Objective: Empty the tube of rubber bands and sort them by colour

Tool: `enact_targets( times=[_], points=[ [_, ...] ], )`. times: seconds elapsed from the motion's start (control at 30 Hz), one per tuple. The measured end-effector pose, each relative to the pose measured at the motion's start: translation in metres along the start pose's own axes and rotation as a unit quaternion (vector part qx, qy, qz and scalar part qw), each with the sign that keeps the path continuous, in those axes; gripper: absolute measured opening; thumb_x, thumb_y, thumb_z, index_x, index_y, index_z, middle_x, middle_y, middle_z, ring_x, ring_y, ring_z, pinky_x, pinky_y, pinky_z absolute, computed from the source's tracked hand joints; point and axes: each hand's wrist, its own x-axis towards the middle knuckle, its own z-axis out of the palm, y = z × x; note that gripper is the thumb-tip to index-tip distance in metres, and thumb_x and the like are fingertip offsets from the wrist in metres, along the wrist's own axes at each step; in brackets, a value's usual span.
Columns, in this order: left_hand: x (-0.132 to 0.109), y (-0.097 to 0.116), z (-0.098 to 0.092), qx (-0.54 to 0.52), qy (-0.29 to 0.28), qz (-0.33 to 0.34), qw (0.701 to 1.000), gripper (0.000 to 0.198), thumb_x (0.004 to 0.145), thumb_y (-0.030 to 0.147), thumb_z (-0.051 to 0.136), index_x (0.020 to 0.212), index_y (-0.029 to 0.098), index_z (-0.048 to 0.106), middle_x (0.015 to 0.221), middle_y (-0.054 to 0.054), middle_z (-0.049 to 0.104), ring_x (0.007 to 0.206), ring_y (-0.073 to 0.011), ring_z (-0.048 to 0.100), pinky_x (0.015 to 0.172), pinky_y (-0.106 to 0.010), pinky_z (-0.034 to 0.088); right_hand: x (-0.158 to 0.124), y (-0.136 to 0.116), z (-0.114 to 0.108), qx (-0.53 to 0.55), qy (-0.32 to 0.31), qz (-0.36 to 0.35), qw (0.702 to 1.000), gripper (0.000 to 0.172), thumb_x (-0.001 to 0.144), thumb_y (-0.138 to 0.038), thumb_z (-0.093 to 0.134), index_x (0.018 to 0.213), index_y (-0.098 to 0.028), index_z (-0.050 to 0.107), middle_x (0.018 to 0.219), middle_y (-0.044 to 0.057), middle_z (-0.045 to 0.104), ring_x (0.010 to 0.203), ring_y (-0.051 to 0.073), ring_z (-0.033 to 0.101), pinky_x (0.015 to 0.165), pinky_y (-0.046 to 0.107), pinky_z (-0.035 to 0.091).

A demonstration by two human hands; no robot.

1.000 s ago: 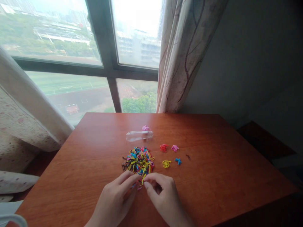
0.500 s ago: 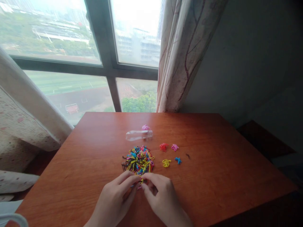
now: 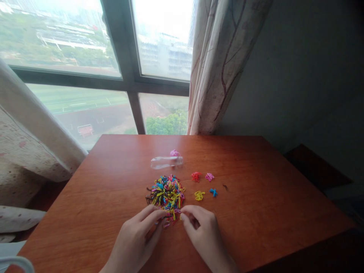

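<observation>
A heap of small coloured elastic bands (image 3: 166, 191) in yellow, black, blue, red and pink lies on the brown table. At the heap's near edge, my left hand (image 3: 142, 231) has thumb and forefinger pinched on a dark elastic band, partly hidden by the fingers. Just right of it, my right hand (image 3: 200, 231) pinches an elastic band; a bit of yellow shows at its fingertips. A few loose bands lie on the table between the two hands.
Right of the heap lie small groups of red bands (image 3: 196, 176), pink bands (image 3: 209, 176), yellow bands (image 3: 199, 195) and blue bands (image 3: 213, 192), plus a dark band (image 3: 225, 187). Behind, a clear bottle (image 3: 163, 162) lies sideways near a pink object (image 3: 174, 152). A window (image 3: 165, 87) stands beyond the table (image 3: 270, 182).
My right hand has moved slightly right, widening the gap between the fingertips and uncovering more bands at the heap's near edge. My left hand has hardly moved.
</observation>
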Motion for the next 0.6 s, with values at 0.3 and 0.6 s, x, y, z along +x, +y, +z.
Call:
enact_targets(
  times=[0.3, 0.6],
  points=[
    [0.000, 0.002, -0.002, 0.010, 0.005, 0.005, 1.000, 0.021, 0.094, 0.020, 0.049, 0.101, 0.027, 0.068, 0.089, -0.001, 0.072, 0.073, -0.0124, 0.071, 0.063, -0.017, 0.054, 0.016, 0.036, -0.023, -0.028, 0.115, 0.061, 0.991, 0.027, 0.091, -0.038, 0.056, 0.086, -0.019, 0.073, 0.067, 0.004, 0.069, 0.056, 0.015, 0.061, 0.054, 0.023, 0.047],
    [-0.001, 0.001, 0.000, 0.010, 0.010, 0.006, 1.000, 0.020, 0.093, 0.020, 0.049, 0.099, 0.027, 0.067, 0.089, 0.000, 0.072, 0.073, -0.0125, 0.071, 0.064, -0.017, 0.054, 0.021, 0.046, -0.023, -0.122, 0.115, 0.049, 0.985, 0.029, 0.092, -0.041, 0.055, 0.086, -0.020, 0.073, 0.057, 0.002, 0.063, 0.051, 0.015, 0.056, 0.053, 0.025, 0.043]
  ],
)
